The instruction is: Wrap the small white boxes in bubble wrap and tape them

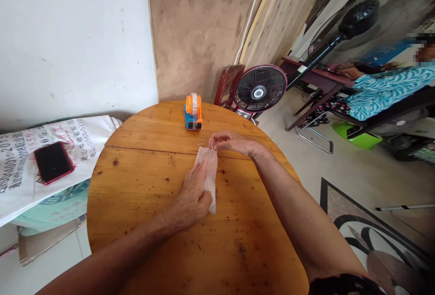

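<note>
A narrow whitish, translucent packet point(212, 168), perhaps wrapped in bubble or foam sheet, lies lengthwise on the round wooden table point(146, 181). My left hand point(195, 193) rests flat on it from the left, with fingers stretched along it and the thumb apart near its close end. At the packet's far right corner, my right hand point(226, 142) has its fingers curled and pinched together on the edge. What lies inside the wrapping is hidden. Beyond both hands, a blue and orange tape dispenser point(193, 113) with a roll of tape stands near the table's far edge.
A phone point(53, 162) lies on white printed sacks point(91, 138) left of the table. Behind the table stand a round fan point(260, 91) and a wooden board wall point(197, 27). At the right, another person in a blue patterned top point(390, 86) sits by a desk point(316, 75).
</note>
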`<act>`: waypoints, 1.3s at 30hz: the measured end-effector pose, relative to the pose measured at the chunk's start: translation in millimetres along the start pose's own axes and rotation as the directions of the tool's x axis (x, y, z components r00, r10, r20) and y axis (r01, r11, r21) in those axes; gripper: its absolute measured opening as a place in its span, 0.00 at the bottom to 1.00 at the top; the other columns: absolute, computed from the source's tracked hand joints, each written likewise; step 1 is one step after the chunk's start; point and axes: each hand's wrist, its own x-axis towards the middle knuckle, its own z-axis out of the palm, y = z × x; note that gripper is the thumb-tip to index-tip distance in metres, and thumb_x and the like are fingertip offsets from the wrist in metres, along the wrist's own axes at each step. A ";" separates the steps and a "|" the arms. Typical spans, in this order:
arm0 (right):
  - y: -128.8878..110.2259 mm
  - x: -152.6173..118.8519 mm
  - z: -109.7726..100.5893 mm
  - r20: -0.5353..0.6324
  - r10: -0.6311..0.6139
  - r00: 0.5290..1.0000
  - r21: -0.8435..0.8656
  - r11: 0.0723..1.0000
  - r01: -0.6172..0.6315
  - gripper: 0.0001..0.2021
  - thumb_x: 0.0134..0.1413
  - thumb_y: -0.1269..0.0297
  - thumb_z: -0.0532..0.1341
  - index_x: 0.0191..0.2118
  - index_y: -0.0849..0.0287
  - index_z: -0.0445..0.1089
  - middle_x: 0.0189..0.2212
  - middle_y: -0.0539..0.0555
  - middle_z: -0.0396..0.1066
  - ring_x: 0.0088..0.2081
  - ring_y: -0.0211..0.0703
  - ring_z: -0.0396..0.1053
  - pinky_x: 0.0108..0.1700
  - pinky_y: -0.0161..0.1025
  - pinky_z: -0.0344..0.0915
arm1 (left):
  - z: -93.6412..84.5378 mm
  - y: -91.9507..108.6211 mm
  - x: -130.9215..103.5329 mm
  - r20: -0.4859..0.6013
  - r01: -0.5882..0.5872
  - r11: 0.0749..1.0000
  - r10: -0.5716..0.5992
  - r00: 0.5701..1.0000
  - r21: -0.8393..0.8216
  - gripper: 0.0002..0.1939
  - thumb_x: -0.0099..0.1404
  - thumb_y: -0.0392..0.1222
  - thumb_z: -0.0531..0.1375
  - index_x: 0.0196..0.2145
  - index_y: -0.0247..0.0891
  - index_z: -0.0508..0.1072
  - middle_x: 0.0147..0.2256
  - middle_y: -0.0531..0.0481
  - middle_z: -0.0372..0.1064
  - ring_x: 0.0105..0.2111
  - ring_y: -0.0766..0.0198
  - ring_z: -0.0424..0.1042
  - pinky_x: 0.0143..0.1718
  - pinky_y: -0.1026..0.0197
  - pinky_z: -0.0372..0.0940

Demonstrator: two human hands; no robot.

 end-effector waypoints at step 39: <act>30.0 0.1 60.0 -0.480 0.266 0.836 -0.190 0.899 -0.395 0.11 0.44 0.56 0.68 0.28 0.57 0.70 0.28 0.50 0.73 0.31 0.42 0.67 0.29 0.35 0.52 | -15.5 16.6 -12.3 -0.039 -0.201 0.760 0.285 0.958 0.618 0.12 0.62 0.40 0.57 0.42 0.37 0.76 0.42 0.42 0.67 0.41 0.51 0.65 0.45 0.46 0.65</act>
